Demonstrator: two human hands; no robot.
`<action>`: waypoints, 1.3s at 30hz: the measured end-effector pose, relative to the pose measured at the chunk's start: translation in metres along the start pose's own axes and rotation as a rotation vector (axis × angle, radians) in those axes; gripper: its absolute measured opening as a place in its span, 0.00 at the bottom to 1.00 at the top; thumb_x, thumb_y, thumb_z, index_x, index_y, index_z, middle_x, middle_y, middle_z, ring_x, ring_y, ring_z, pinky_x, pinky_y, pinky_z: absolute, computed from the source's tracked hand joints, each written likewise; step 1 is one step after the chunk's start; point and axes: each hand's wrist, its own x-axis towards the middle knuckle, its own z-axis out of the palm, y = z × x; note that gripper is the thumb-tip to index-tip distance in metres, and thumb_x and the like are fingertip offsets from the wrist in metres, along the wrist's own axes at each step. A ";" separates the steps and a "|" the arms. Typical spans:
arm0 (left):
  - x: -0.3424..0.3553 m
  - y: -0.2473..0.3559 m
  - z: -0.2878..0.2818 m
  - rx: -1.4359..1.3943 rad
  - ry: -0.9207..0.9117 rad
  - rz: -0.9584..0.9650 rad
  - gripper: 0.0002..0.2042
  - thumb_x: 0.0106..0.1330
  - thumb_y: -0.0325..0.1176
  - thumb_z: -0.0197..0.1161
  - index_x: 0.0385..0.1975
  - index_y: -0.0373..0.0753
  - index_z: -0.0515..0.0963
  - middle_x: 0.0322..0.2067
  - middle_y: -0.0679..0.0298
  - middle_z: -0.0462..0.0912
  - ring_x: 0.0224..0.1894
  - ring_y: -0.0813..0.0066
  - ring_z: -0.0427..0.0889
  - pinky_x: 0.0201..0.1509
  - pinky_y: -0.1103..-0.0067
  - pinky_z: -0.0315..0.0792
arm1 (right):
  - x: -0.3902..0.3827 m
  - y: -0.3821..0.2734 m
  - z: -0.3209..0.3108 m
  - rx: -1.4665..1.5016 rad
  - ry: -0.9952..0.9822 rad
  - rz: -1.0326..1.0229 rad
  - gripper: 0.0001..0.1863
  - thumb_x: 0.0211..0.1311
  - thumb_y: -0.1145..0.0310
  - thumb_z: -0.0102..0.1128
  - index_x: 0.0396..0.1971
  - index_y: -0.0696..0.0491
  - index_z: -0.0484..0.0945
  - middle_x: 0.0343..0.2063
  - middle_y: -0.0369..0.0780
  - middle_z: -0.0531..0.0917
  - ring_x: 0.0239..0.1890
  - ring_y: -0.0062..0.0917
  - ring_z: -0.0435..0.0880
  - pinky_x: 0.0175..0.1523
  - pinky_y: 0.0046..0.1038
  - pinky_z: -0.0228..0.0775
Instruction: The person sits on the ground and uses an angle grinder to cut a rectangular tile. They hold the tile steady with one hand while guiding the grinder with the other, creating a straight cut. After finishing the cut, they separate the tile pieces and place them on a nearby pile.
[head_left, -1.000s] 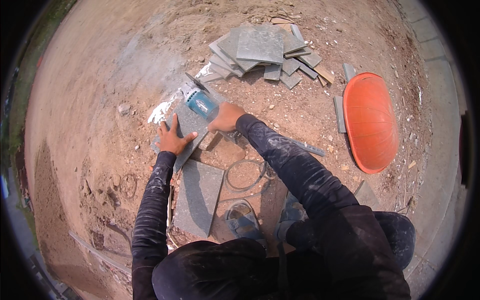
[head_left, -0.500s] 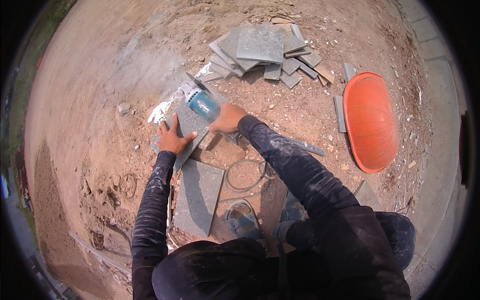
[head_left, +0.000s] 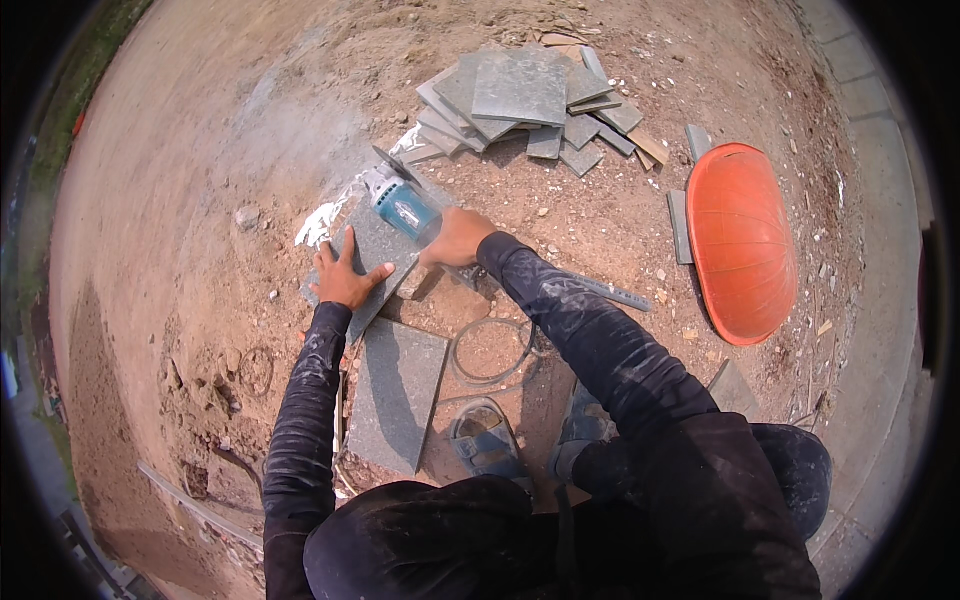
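Note:
My right hand [head_left: 462, 237] is wrapped round the rear of a teal angle grinder [head_left: 406, 208]. The grinder's disc [head_left: 398, 163] is at the far end of a grey stone slab [head_left: 372, 240], and pale dust hangs beyond it. Fingers spread, my left hand [head_left: 347, 277] presses on the near left part of that slab. A second grey slab [head_left: 395, 390] lies on the ground just in front of my feet, partly in shadow. Exactly where the disc meets the stone is hard to make out.
Beyond the grinder is a loose pile of grey slabs and offcuts [head_left: 520, 88]. An upturned orange basin [head_left: 745, 245] lies to the right, beside small stone pieces. A looped cable [head_left: 493, 350] rests near my sandals [head_left: 487, 437]. Crumpled white sheeting [head_left: 322, 222] sits by the slab.
The grinder and both hands stay almost in place. The dust cloud past the disc has shifted a little in shape.

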 end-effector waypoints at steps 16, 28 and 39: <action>-0.002 0.001 -0.001 0.008 0.013 0.003 0.54 0.42 0.71 0.67 0.71 0.59 0.51 0.68 0.37 0.49 0.70 0.37 0.50 0.61 0.38 0.53 | -0.008 -0.001 -0.002 -0.019 0.026 -0.004 0.39 0.28 0.54 0.71 0.42 0.67 0.79 0.41 0.57 0.82 0.44 0.44 0.84 0.49 0.32 0.76; -0.001 -0.001 0.001 0.017 0.021 -0.002 0.54 0.42 0.71 0.68 0.71 0.60 0.51 0.68 0.36 0.49 0.70 0.36 0.50 0.62 0.40 0.54 | -0.007 0.004 -0.002 0.000 -0.059 0.008 0.40 0.28 0.55 0.71 0.44 0.68 0.77 0.43 0.58 0.82 0.44 0.44 0.84 0.49 0.33 0.76; 0.003 -0.009 0.009 -0.057 0.029 0.004 0.55 0.41 0.73 0.67 0.71 0.60 0.51 0.69 0.40 0.46 0.72 0.39 0.45 0.61 0.34 0.48 | -0.012 0.009 0.001 -0.003 0.005 -0.044 0.36 0.32 0.54 0.71 0.41 0.67 0.78 0.37 0.56 0.83 0.39 0.43 0.85 0.46 0.32 0.76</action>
